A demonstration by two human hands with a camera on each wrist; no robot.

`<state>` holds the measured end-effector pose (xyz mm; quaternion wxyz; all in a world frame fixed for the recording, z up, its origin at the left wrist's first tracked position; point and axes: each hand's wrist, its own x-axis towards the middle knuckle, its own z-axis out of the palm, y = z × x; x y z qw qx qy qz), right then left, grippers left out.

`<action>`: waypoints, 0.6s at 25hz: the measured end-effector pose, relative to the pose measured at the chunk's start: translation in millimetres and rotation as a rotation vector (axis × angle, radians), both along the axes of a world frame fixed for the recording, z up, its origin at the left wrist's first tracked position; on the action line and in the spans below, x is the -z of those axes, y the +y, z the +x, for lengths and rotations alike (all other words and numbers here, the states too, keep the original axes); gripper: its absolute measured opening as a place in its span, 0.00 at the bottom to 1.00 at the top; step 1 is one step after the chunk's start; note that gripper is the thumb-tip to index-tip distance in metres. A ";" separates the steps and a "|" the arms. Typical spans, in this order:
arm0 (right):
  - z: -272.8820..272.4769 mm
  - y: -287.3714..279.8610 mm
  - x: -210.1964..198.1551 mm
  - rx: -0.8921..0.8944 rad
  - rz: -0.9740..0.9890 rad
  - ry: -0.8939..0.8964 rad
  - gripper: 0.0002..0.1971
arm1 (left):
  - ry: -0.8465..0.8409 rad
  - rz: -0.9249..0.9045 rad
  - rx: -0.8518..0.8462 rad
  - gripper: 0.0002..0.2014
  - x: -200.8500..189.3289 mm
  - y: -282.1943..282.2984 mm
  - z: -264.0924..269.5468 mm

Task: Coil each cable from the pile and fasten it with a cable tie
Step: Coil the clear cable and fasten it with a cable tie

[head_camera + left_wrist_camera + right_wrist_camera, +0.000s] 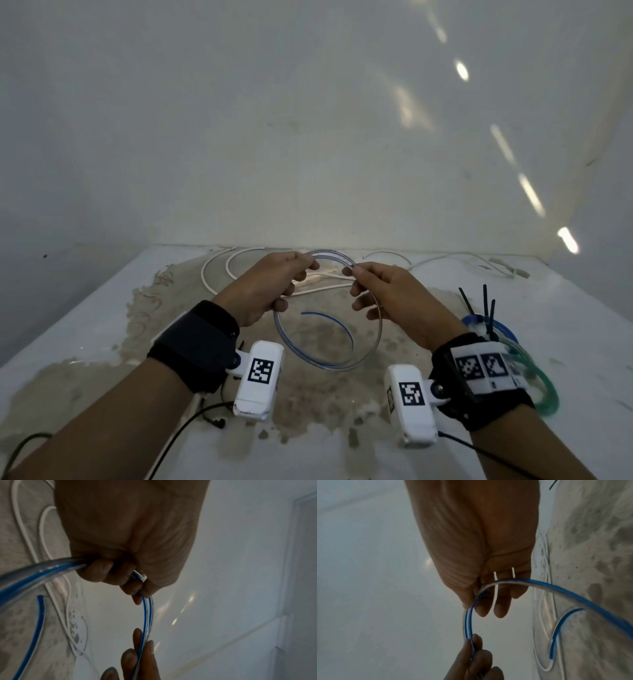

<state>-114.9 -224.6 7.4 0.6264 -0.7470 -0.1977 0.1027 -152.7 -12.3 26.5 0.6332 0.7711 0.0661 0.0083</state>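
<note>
Overhead, both hands held the clear blue-striped cable [329, 359] as a loop above the table [102, 308]. Left hand [270, 291] had fingers curled round the loop's far-left arc; right hand [387, 294] pinched the far-right arc between thumb and forefinger. One free end [342, 329] curved inside the loop. White cables [219, 270] lay behind on the table. Tied coils [534, 370] with black ties [486, 308] sat at right.
</note>
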 end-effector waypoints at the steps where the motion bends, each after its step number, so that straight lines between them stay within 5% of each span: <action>1: -10.5 -1.7 -2.5 0.017 -0.006 -0.020 0.11 | -0.023 0.028 -0.003 0.13 -3.2 -1.7 -7.6; 8: -75.9 -7.2 2.8 0.187 0.168 -0.016 0.09 | -0.069 -0.099 0.081 0.13 -11.3 -7.0 -57.1; 15: -81.1 -16.4 5.8 0.186 0.119 0.022 0.10 | -0.058 -0.153 0.102 0.15 4.8 -4.2 -61.7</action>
